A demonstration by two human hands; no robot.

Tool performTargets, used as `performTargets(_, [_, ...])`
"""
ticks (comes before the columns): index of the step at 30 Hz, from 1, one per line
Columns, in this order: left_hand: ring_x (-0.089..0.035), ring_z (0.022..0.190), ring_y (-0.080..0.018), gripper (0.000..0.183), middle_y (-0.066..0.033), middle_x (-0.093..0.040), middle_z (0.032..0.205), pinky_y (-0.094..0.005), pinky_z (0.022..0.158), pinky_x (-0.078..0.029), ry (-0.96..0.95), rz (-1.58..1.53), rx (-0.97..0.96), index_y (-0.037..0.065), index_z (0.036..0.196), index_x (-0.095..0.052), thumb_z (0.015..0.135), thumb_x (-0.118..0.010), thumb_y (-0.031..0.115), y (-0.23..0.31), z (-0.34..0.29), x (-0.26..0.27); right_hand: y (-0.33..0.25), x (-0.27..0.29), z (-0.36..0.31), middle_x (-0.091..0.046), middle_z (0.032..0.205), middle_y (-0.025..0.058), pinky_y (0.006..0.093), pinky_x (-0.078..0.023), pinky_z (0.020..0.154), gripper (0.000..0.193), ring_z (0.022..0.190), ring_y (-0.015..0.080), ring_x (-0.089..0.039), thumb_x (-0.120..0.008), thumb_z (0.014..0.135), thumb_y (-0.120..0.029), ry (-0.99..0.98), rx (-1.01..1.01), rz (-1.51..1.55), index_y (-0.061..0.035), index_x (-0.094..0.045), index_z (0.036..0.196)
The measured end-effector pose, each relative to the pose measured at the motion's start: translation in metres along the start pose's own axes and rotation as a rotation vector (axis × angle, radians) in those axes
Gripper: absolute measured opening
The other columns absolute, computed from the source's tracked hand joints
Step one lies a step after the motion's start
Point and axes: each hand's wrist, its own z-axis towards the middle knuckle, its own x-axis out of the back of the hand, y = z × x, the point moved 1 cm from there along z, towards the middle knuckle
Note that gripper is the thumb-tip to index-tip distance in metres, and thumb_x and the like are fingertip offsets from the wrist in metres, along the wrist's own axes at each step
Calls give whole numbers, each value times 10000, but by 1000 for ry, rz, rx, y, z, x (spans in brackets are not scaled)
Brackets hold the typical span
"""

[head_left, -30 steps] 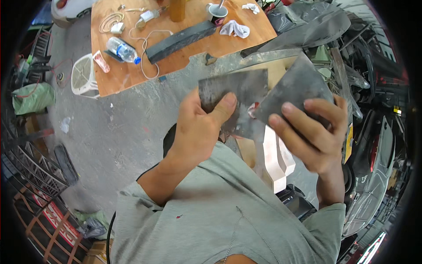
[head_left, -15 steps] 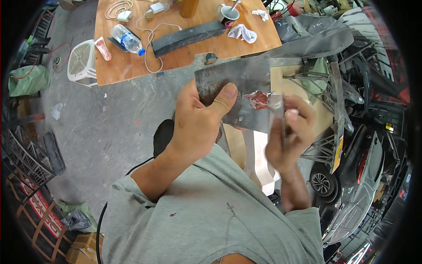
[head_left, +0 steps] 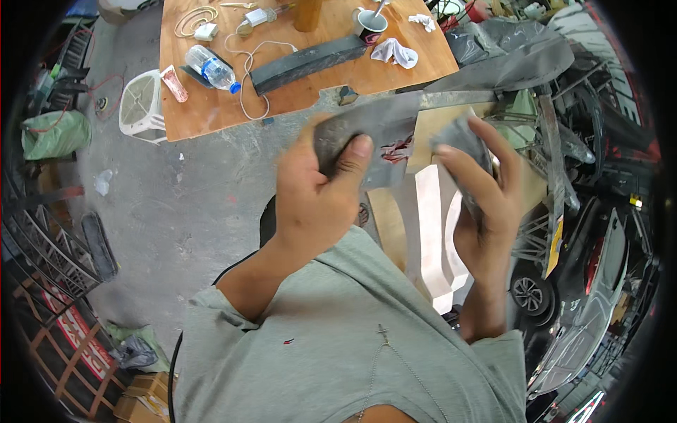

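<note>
My left hand (head_left: 310, 190) grips a thin dark grey plate (head_left: 391, 116) by its left side, thumb on top. Reddish paste (head_left: 397, 149) is smeared near the plate's right edge. My right hand (head_left: 486, 211) pinches a smaller grey flat blade, like a spreader (head_left: 460, 141), between thumb and fingers. A gap separates this blade from the plate, and motion blurs both. Below the plate, a pale curved panel (head_left: 430, 233) shows between my hands, partly hidden by my right hand and shirt.
Ahead stands a wooden table (head_left: 204, 113) with a water bottle (head_left: 211, 69), a long dark curved piece (head_left: 310, 63), a mug (head_left: 369, 27), a red-and-white tube (head_left: 173, 84) and a white cloth (head_left: 395, 53). A white plastic stool (head_left: 141, 106) is beside it. A car (head_left: 585, 303) stands at right.
The blade in my right hand has come away from the paste, up and to the right. The plate has tilted, and the paste looks flatter and more streaked.
</note>
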Motion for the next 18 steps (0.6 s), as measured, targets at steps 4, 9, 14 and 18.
performTargets(4, [-591, 647, -75, 195, -36, -666, 750, -267, 585, -487, 16, 215, -265, 20, 1090, -617, 1002, -646, 191, -8, 6, -6, -3, -15, 5, -569, 1281, 185, 465, -471, 984, 686, 1180, 399, -551, -704, 620, 86, -251, 93, -138, -245, -728, 1220])
performTargets(9, [-621, 762, -94, 222, -63, -693, 885, -261, 683, -506, 30, 110, -271, 5, 1097, -617, 997, -658, 199, 5, 9, -3, 15, -49, -43, -548, 1297, 189, 481, -471, 970, 632, 1237, 395, -528, -718, 631, 71, -476, 21, -61, -236, -727, 1184])
performTargets(14, [-624, 861, -97, 209, -55, -692, 1027, -261, 778, -518, 135, -313, 86, -10, 1131, -621, 978, -680, 119, -11, 25, 8, 21, -30, -57, -493, 1315, 172, 469, -476, 1025, 582, 1245, 413, -528, -803, 668, 36, -103, 109, 331, -192, -705, 1194])
performTargets(18, [-650, 892, -115, 231, -64, -703, 1064, -282, 808, -538, 92, -635, 289, 0, 1168, -613, 980, -676, 118, -22, 10, -6, 1, -68, -47, -457, 1324, 169, 438, -476, 1027, 409, 1296, 372, -480, -793, 792, 35, 104, 4, 698, -58, -682, 1174])
